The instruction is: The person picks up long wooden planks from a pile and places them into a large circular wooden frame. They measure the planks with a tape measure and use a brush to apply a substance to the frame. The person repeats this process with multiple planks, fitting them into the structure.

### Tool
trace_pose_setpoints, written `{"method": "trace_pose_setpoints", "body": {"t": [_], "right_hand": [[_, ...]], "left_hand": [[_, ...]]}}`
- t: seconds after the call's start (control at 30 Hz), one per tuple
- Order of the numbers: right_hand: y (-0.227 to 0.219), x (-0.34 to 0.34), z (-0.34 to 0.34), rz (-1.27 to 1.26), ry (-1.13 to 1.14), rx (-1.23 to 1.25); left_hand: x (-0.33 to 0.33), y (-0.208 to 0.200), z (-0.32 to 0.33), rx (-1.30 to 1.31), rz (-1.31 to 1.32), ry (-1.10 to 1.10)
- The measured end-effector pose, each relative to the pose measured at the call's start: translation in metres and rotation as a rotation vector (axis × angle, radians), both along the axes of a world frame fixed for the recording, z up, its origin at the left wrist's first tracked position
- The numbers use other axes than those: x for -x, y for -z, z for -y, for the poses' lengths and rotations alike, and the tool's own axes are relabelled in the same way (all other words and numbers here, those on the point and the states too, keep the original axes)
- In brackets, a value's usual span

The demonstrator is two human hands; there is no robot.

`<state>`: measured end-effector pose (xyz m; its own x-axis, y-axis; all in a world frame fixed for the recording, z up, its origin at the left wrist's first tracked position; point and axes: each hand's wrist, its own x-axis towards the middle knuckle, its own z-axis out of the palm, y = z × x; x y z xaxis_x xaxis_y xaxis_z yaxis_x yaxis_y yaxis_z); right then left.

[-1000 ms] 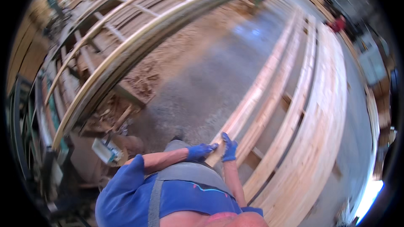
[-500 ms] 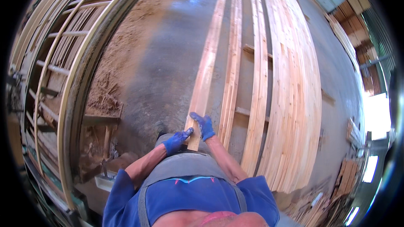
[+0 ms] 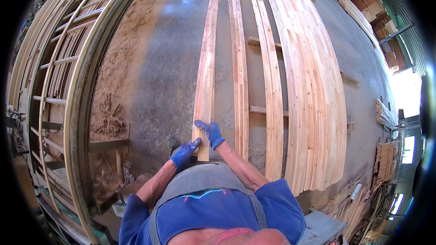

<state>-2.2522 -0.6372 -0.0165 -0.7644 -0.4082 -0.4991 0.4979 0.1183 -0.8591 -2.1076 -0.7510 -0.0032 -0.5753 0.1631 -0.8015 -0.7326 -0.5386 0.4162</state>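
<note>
A long, pale wooden board runs away from my body, its near end at my waist. A line along its length splits it into two strips; I cannot tell whether these are two boards or two faces of one. My left hand, in a blue work glove, is closed on the left edge close to the near end. Slightly farther up, my gloved right hand grips from the right side, its thumb lying across the top. Parts of the fingers of both hands are hidden beneath the wood.
To the right lie a narrow pair of boards, another narrow group and a wide layer of boards, over wooden crosspieces. At left stands a long rack with rungs, beside heaped sawdust. Wood offcuts lie at lower right.
My view has turned, so the boards' far ends appear farther left. Both hands keep their grip on the long board and sit slightly farther left in the picture.
</note>
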Motion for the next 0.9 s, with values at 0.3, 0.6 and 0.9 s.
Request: {"method": "trace_pose_setpoints", "body": {"t": [0.3, 0.6, 0.9], "right_hand": [[-0.003, 0.0, -0.004, -0.008, 0.013, 0.032], [0.003, 0.001, -0.007, 0.046, 0.013, 0.054], [0.016, 0.002, -0.01, 0.113, 0.024, 0.077]], "left_hand": [[-0.003, 0.031, 0.001, -0.028, 0.005, 0.027], [0.005, 0.005, -0.004, -0.033, 0.015, 0.035], [0.011, 0.015, -0.007, -0.014, -0.058, 0.198]]}}
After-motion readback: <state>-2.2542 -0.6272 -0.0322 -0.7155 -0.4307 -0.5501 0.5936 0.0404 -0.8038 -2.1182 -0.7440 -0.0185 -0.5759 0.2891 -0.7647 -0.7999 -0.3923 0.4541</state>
